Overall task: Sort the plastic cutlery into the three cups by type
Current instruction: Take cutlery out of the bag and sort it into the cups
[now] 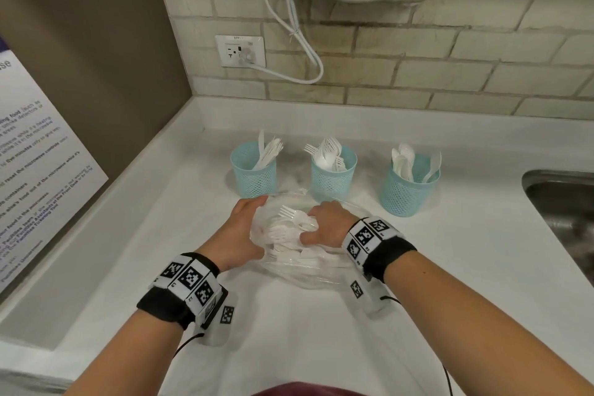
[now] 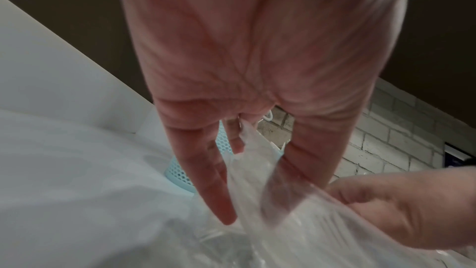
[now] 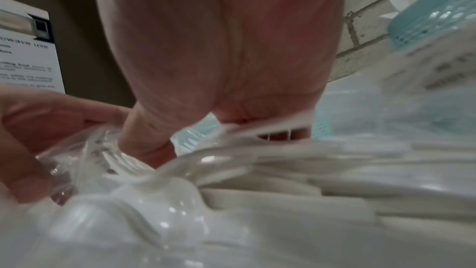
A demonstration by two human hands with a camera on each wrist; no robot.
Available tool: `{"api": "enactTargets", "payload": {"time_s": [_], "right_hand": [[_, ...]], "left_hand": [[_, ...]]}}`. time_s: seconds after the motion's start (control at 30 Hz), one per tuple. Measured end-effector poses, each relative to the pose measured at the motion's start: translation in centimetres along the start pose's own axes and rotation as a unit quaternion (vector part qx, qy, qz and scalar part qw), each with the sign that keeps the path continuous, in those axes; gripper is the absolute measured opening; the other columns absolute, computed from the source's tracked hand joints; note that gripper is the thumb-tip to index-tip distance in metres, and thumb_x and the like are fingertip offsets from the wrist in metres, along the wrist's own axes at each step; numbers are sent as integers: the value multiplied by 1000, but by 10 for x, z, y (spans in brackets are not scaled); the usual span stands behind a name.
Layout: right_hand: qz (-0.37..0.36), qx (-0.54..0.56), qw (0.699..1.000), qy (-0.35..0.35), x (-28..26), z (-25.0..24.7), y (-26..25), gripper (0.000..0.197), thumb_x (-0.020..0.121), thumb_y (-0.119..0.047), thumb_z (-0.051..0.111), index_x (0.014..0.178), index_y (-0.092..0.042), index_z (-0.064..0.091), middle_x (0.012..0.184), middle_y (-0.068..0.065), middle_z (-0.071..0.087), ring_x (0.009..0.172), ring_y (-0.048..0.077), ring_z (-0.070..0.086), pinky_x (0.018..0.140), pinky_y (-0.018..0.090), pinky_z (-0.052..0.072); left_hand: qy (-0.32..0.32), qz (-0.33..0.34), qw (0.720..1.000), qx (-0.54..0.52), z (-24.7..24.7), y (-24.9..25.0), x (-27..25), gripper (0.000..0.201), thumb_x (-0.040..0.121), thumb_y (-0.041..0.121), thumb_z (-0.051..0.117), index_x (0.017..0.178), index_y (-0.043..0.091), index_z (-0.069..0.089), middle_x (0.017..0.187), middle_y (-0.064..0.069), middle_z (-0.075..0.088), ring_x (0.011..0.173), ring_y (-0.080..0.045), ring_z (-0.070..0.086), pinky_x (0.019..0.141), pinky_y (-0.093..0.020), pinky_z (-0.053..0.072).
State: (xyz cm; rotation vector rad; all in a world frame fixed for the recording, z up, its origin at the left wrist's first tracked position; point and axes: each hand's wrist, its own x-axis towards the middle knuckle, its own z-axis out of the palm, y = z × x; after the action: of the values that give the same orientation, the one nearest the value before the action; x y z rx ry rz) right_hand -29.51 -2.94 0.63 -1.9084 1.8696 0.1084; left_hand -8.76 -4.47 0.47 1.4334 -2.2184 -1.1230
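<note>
Nearest the person, the clear plastic bag (image 1: 308, 267) of unsorted white cutlery (image 1: 286, 235) lies on the counter (image 1: 289, 331); the left hand (image 1: 239, 235) pinches its left lip with fingers extended, holding the mouth wide. Inside the bag's mouth, the right hand (image 1: 328, 223) curls round a fork (image 1: 294, 214), best drawn out singly and handle-first. Beyond the bag stand three teal cups (image 1: 332, 170); I judge the middle one takes forks.

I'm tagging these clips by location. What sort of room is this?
Probably a shared office or dorm kitchenette: a white counter with a steel sink, a tiled backsplash, and a posted microwave-use notice.
</note>
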Motion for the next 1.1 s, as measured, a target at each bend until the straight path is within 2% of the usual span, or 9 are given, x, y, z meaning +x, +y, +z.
{"api": "enactTargets", "payload": {"time_s": [0.17, 0.4, 0.5, 0.6, 0.7, 0.8, 0.87, 0.97, 1.1], "right_hand": [[-23, 8, 999, -32, -2, 4, -1, 73, 73, -46, 71, 131, -12, 44, 126, 9, 46, 119, 25, 42, 99, 40, 43], [-24, 8, 999, -23, 0, 1, -4, 42, 73, -39, 73, 94, -14, 46, 100, 6, 51, 87, 20, 50, 77, 33, 47], [-23, 14, 999, -28, -2, -9, -3, 47, 72, -40, 77, 97, -8, 54, 90, 5, 54, 81, 20, 51, 71, 29, 43], [-21, 16, 1000, 6, -3, -16, 2, 45, 69, -40, 80, 85, -6, 55, 81, 4, 57, 77, 20, 54, 66, 26, 44], [-26, 19, 998, 62, -4, -16, 8, 35, 78, -27, 73, 67, -10, 44, 69, 2, 48, 73, 21, 50, 51, 21, 34], [-27, 55, 993, 100, -8, -13, 19, 26, 77, -19, 70, 90, -1, 56, 88, 11, 60, 82, 26, 59, 63, 27, 46], [-26, 70, 991, 114, -11, -9, 28, 36, 77, -21, 70, 105, -3, 56, 99, 12, 62, 90, 27, 61, 74, 30, 48], [-17, 78, 988, 132, -17, -5, 38, 54, 76, -27, 70, 122, -11, 46, 99, 10, 65, 88, 27, 62, 75, 31, 48], [7, 73, 989, 130, -20, 1, 46, 54, 77, -29, 67, 125, -11, 49, 105, 10, 66, 95, 28, 61, 82, 33, 50]], "left_hand": [[7, -10, 1000, -6, 0, 1, -2, 100, 67, -4, 70, 149, 21, 19, 144, 4, 23, 126, -8, 31, 103, -18, 29], [12, -7, 1000, -5, -4, 8, -3, 97, 69, -3, 70, 149, 21, 19, 142, 6, 24, 127, -9, 31, 101, -17, 29], [11, -10, 1000, -6, -6, 9, -3, 97, 70, -2, 70, 149, 21, 20, 142, 5, 24, 121, -8, 32, 100, -18, 30], [12, -18, 1000, -6, -7, 7, -3, 96, 71, -2, 70, 149, 21, 20, 141, 4, 25, 115, -10, 35, 96, -18, 32], [20, -24, 1000, 0, -9, 5, -2, 95, 71, -3, 69, 149, 20, 22, 140, 2, 27, 113, -11, 36, 95, -18, 32], [32, -34, 999, 4, -12, 1, -1, 94, 70, -4, 68, 149, 19, 22, 140, 1, 27, 112, -10, 36, 94, -18, 33], [35, -41, 999, 6, -13, 0, 0, 94, 70, -4, 68, 149, 19, 22, 139, 2, 27, 110, -10, 37, 94, -19, 34], [32, -49, 998, 5, -14, -3, 1, 94, 71, -4, 68, 149, 21, 22, 138, 3, 27, 110, -11, 37, 95, -21, 35], [37, -52, 998, 4, -14, -6, 2, 94, 71, -4, 69, 149, 20, 23, 139, 1, 28, 111, -11, 37, 95, -21, 35]]}}
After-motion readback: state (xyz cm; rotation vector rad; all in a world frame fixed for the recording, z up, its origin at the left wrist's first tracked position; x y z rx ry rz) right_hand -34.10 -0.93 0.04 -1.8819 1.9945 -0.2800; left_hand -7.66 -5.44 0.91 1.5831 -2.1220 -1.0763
